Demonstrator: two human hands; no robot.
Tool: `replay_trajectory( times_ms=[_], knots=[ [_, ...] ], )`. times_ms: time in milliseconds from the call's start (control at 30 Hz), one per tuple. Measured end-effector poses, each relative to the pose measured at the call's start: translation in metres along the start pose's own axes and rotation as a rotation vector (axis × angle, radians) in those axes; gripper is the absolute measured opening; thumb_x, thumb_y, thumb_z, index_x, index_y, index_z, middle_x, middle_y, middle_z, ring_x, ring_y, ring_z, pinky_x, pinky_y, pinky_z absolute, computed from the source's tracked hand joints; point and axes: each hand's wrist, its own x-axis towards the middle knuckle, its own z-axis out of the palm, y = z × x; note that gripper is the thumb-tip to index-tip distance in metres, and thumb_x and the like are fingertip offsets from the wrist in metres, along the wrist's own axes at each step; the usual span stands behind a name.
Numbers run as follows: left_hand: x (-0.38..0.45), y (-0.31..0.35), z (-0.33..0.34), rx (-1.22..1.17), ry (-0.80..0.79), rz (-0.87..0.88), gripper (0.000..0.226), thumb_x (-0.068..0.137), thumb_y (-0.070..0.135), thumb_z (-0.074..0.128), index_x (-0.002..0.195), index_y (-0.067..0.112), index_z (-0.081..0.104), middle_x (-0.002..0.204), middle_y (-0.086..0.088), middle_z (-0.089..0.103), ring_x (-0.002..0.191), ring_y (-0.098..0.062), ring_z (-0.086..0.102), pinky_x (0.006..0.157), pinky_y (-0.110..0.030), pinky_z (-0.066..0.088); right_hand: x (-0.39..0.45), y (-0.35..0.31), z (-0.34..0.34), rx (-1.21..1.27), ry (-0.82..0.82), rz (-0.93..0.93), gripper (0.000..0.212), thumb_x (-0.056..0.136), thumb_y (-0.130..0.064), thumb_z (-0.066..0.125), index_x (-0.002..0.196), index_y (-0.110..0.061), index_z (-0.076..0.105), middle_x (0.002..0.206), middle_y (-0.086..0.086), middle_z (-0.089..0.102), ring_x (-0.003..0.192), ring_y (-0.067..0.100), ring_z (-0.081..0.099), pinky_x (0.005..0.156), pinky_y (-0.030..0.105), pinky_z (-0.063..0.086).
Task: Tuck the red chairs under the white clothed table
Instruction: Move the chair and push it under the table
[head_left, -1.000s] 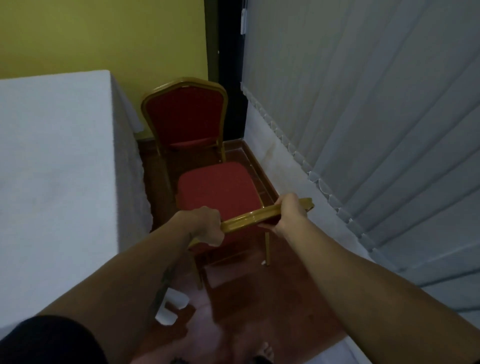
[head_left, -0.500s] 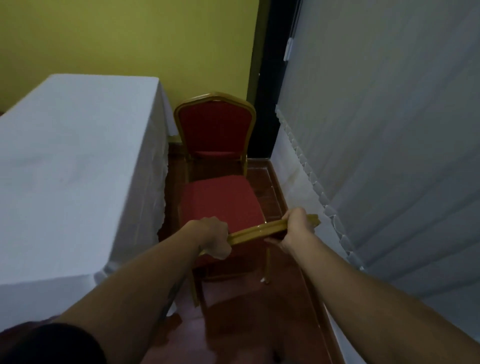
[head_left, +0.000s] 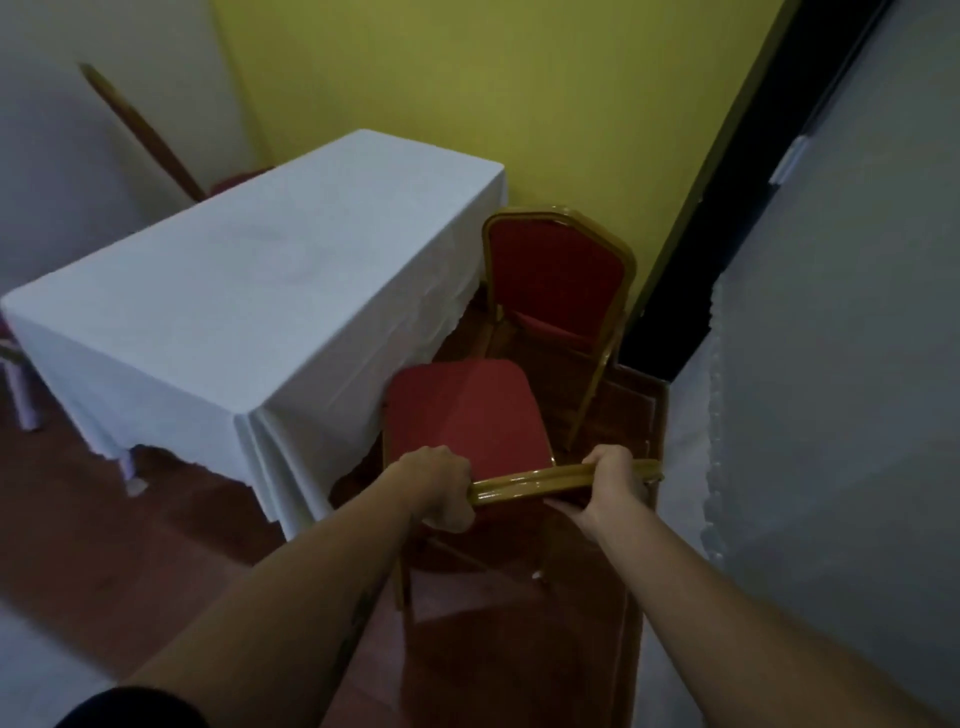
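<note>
A red chair with a gold frame (head_left: 467, 415) stands in front of me, its seat corner touching the hanging cloth at the right side of the white clothed table (head_left: 249, 291). My left hand (head_left: 441, 488) grips the left end of the chair's gold top rail. My right hand (head_left: 613, 480) grips the rail's right end. A second red chair (head_left: 558, 275) stands beyond it near the yellow wall, beside the table's far right corner, its back facing me. Its seat is mostly hidden.
Grey vertical blinds (head_left: 831, 364) and a white lace curtain edge close off the right side. A black door frame (head_left: 727, 182) rises behind the far chair. Another chair's gold rail (head_left: 140, 130) leans at the table's far left. The floor is dark reddish tile.
The view has swung left and back, so the whole table now shows. The gripped chair has turned and shifted left, its seat now against the tablecloth. Both hands keep their grip.
</note>
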Motion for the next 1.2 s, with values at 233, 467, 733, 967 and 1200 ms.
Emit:
replay_trajectory(
  times_ms=[233,467,733,967,1200],
  knots=[
    [-0.001,0.029,0.007,-0.111,0.031,-0.042,0.042,0.072,0.039,0.07,0.107,0.016,0.075,0.096,-0.009,0.069,0.086,-0.029,0.068,0.075,-0.035,0.056,0.028,-0.03,-0.018,-0.176,-0.125,-0.016,0.056,0.071,-0.004,0.054,0.127,-0.007,0.054,0.119,0.021,0.056,0.098,0.043,0.064,0.067,0.06,0.059],
    [0.012,0.05,0.004,-0.234,0.011,-0.032,0.039,0.071,0.05,0.076,0.091,0.017,0.074,0.077,0.004,0.064,0.068,-0.015,0.062,0.057,-0.032,0.049,0.054,-0.071,-0.017,-0.372,-0.214,-0.039,0.016,0.084,-0.003,0.052,0.099,-0.008,0.05,0.108,0.019,0.055,0.089,0.039,0.062,0.053,0.053,0.057],
    [0.028,0.05,-0.003,-0.286,0.006,-0.073,0.036,0.076,0.048,0.078,0.066,0.023,0.053,0.073,0.003,0.057,0.061,-0.013,0.054,0.047,-0.028,0.038,0.082,-0.082,0.011,-0.441,-0.161,-0.063,0.052,0.076,-0.005,0.057,0.128,-0.003,0.055,0.103,0.019,0.062,0.087,0.04,0.066,0.071,0.059,0.06],
    [0.038,0.036,-0.016,-0.374,-0.043,-0.108,0.039,0.076,0.055,0.077,0.075,0.021,0.059,0.081,0.0,0.064,0.072,-0.019,0.065,0.062,-0.033,0.058,0.092,-0.091,0.039,-0.486,-0.178,-0.119,0.043,0.082,-0.005,0.057,0.125,-0.004,0.055,0.099,0.015,0.059,0.087,0.035,0.064,0.06,0.046,0.054],
    [0.049,0.037,-0.03,-0.351,-0.118,-0.063,0.039,0.079,0.05,0.077,0.083,0.017,0.058,0.085,-0.002,0.063,0.074,-0.021,0.068,0.08,-0.043,0.064,0.075,-0.075,0.034,-0.301,-0.199,-0.179,0.062,0.082,-0.014,0.069,0.138,-0.008,0.042,0.112,0.017,0.064,0.088,0.031,0.068,0.06,0.041,0.057]
  ],
)
